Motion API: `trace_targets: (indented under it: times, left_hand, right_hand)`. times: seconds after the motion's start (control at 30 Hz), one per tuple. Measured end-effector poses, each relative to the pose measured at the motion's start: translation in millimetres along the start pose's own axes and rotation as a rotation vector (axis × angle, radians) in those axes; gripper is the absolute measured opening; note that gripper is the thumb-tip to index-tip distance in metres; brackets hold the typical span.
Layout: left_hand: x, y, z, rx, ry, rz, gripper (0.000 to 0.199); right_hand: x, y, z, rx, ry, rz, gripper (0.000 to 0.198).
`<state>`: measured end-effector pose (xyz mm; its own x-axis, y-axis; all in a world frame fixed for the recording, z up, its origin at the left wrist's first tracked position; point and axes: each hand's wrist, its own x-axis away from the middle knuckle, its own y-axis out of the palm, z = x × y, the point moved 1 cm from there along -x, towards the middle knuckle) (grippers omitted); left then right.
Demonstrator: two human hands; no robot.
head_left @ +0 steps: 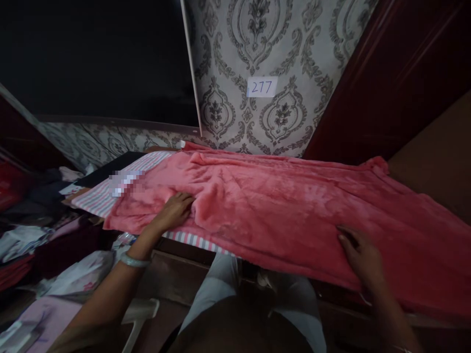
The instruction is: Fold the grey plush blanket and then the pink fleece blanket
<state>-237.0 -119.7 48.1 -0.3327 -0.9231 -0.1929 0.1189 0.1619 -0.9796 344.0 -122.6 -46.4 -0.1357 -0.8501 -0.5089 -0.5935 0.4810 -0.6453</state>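
A plush coral-red blanket (265, 206) lies spread lengthwise over a surface, reaching past the right edge of view. My left hand (176, 210) rests on its left part, fingers stretched out and lying against a bunched fold. Wrinkles run through the plush around those fingertips. On the right, my right hand (362, 252) touches the blanket near its front side, with thumb and forefinger apart and the other fingers partly hidden. Beneath the blanket shows a striped cloth (91, 198) in white, grey and pink, at the left end and along the front edge.
A large dark screen (99, 59) stands behind at left. Patterned wallpaper bears a paper label (262, 87) reading 277. Dark red panelling (382, 73) rises at right. Piled clothes and bags (84, 272) lie at lower left, near a white plastic chair arm (142, 310).
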Motion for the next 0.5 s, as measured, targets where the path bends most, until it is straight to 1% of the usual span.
trace_targets:
  times: [0.07,0.13,0.2,0.3,0.4,0.5]
  left_hand:
    - [4.5,-0.9,-1.1,0.002,0.006,-0.021,0.053]
    - [7.8,-0.1,-2.5,0.006,0.0,-0.03,0.053]
    - [8.3,1.6,-3.1,0.014,0.001,-0.029,0.044]
    - [5.8,1.1,-3.2,0.028,-0.011,0.014,0.025]
    - [7.0,-10.8,-6.7,-0.005,-0.082,0.092,0.019]
    - [17.7,-33.0,-15.0,-0.107,-0.174,0.2,0.017]
  right_hand:
    - [0.2,-1.0,-3.4,-0.009,0.0,-0.004,0.041]
    - [0.1,-1.0,-4.4,-0.011,0.001,0.0,0.042]
    - [-0.1,0.0,-2.8,-0.01,-0.001,0.007,0.042]
    - [-0.5,2.2,1.6,-0.015,-0.001,0.017,0.043]
    - [-0.8,3.0,2.8,-0.019,0.008,0.015,0.044]
    - [-1.1,2.6,-0.4,-0.033,0.01,0.009,0.045]
